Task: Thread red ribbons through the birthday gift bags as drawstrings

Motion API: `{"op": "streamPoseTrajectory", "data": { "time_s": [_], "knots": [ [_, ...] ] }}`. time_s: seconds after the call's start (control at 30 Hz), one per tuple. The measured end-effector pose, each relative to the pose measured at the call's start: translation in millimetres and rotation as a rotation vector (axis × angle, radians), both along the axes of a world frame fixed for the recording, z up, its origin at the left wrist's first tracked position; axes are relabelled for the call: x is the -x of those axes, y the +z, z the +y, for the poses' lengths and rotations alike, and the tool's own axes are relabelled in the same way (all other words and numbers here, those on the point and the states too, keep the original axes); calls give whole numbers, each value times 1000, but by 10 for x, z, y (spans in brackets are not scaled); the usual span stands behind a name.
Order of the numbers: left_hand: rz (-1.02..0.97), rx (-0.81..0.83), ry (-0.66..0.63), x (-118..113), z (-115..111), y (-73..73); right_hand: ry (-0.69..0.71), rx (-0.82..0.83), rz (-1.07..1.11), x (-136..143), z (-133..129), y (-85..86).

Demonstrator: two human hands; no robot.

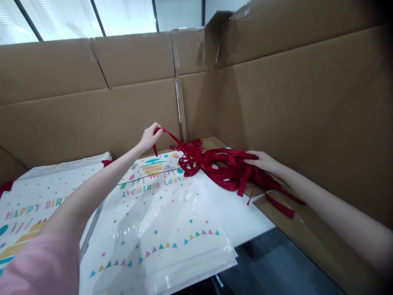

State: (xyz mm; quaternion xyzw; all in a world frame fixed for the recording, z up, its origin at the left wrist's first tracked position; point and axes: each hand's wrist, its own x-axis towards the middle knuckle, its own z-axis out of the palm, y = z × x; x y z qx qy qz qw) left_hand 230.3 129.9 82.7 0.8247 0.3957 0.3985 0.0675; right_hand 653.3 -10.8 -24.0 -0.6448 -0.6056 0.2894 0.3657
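With the bundle of red ribbons [221,166] as the landmark, the left hand [152,135] is raised at its left, fingers closed in a pinch on one ribbon that stretches out of it. The right hand [260,160] lies on the bundle's right part, fingers loosely bent over the strands, though whether they grip is unclear. Glossy birthday-print sheets [153,221] lie left of and nearer than the bundle, cardboard walls [138,110] standing behind it.

My upper left arm carries a pink sleeve [43,264], plain and unmarked. Both my forearms are uncovered. No gloves are fitted.
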Motion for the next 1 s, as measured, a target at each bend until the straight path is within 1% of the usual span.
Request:
{"op": "streamPoseTrajectory", "data": {
  "time_s": [0.07,0.13,0.23,0.33,0.47,0.5,0.57,0.67,0.73,0.8,0.87,0.9,0.93,1.0],
  "knots": [
    [9,15,98,222,73,-52,-8,18,103,-33,-23,-22],
    [36,42,182,434,126,-110,-37,30,158,-36,-50,-19],
    [61,59,287,716,174,-182,-78,23,157,-27,-70,18],
    [143,74,371,950,205,-218,-118,-28,121,-21,-61,77],
    [440,117,510,1154,216,-249,-164,-22,175,62,-69,192],
    [514,142,525,1176,206,-266,-170,-6,202,101,-77,223],
    [615,195,516,1167,166,-318,-165,23,240,178,-88,270],
    [693,200,444,1003,55,-427,-125,76,219,234,-65,275],
    [716,145,372,781,-45,-502,-117,115,103,204,-20,229],
    [731,88,270,478,-164,-575,-132,126,-124,141,28,159],
    [738,33,151,117,-298,-653,-142,122,-396,88,53,90],
    [742,-5,71,-73,-366,-695,-146,112,-520,80,54,64],
    [747,-81,-45,-262,-430,-740,-150,96,-626,89,46,45],
    [766,-191,-221,-611,-532,-838,-142,41,-774,163,15,29]
  ]
}}
